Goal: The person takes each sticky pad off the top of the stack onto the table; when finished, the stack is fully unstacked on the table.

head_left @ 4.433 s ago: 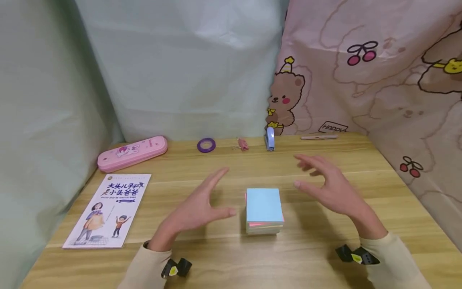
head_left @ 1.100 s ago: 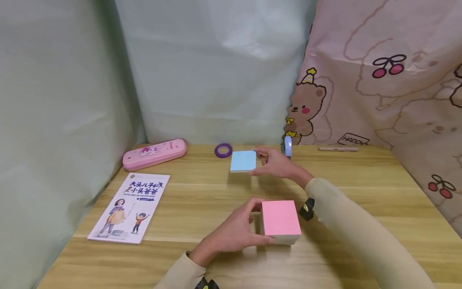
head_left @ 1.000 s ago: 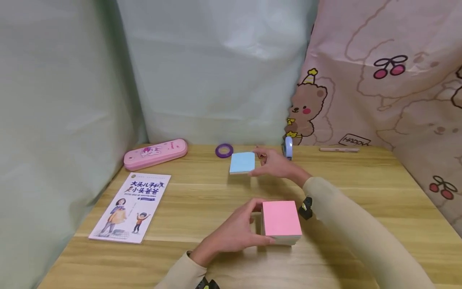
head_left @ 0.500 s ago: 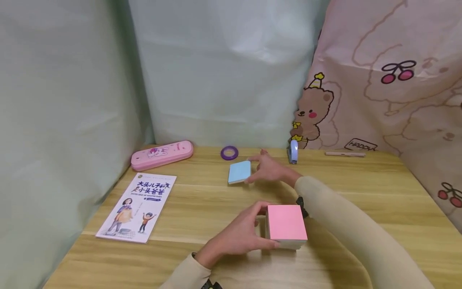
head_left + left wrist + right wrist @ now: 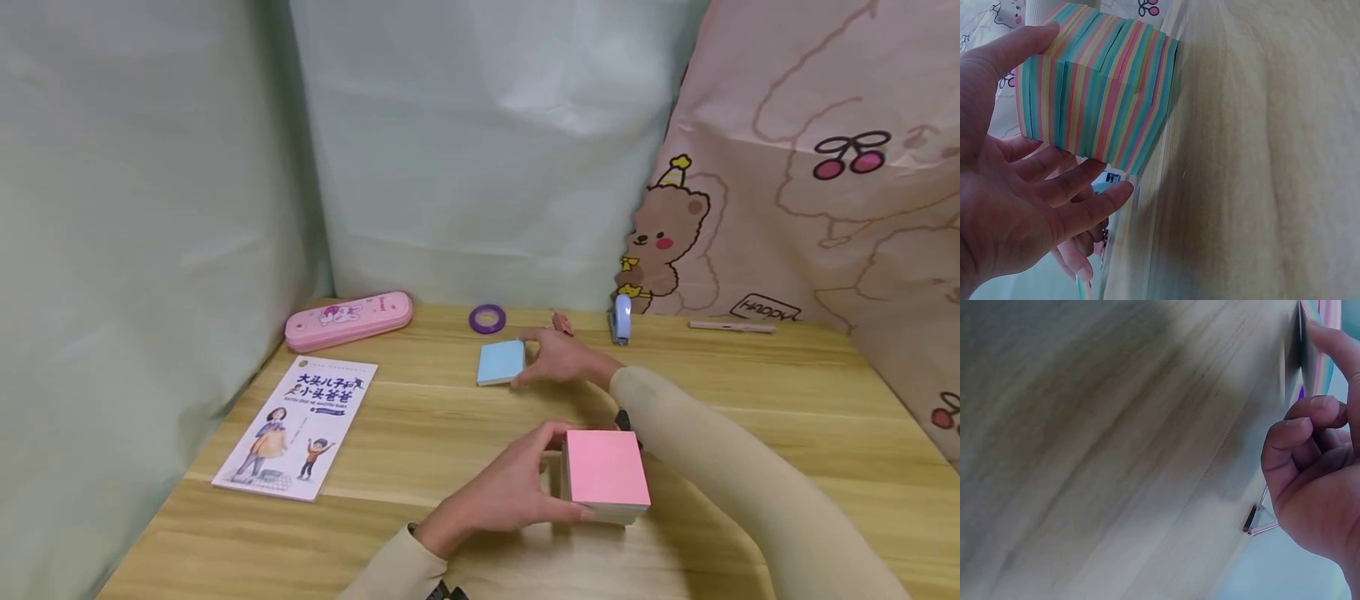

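A thick stack of sticky notes [image 5: 607, 468] with a pink top sits at the table's front middle. My left hand [image 5: 508, 487] grips its left side, thumb at the near corner and fingers at the far one. The left wrist view shows its layered pink, yellow and teal edges. Farther back, my right hand [image 5: 561, 357] pinches a thinner blue-topped sticky note pad [image 5: 501, 362] by its right side, between thumb and index finger. In the right wrist view the other fingers are curled in. Whether this pad touches the table is hard to tell.
A pink pencil case [image 5: 348, 322] and a booklet [image 5: 296, 429] lie on the left. Along the back are a purple tape roll [image 5: 477, 320], a pink binder clip [image 5: 562, 323], a blue stapler [image 5: 621, 320] and a pale pink pen [image 5: 732, 327]. Hanging sheets enclose the table.
The blue-topped pad, earlier on top of the stack, was lifted off and carried to the back left. Over the last second the right hand lowers it and draws it nearer; the left keeps its grip.
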`<action>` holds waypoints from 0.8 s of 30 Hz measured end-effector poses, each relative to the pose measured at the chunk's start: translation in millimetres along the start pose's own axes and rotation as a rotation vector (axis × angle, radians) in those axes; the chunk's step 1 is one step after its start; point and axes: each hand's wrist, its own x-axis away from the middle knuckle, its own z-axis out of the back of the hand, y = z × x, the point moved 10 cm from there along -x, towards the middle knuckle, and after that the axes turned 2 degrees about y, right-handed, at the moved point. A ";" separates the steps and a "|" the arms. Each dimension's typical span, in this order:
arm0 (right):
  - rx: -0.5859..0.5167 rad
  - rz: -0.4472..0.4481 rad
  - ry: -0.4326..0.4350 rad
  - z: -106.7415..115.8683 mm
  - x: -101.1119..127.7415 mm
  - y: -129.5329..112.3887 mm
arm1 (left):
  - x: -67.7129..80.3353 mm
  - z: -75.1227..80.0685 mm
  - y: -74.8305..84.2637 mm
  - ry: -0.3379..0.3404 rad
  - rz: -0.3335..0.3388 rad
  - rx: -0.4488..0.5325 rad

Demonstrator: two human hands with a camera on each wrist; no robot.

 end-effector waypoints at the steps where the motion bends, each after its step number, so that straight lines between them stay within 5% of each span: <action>1: -0.003 -0.002 -0.008 -1.1 -0.5 -0.4 | 0.0 0.0 0.1 0.000 0.000 0.001; 24: 0.022 0.000 -0.034 -14.3 -2.1 -4.6 | -0.4 -1.1 0.8 -0.005 -0.004 0.009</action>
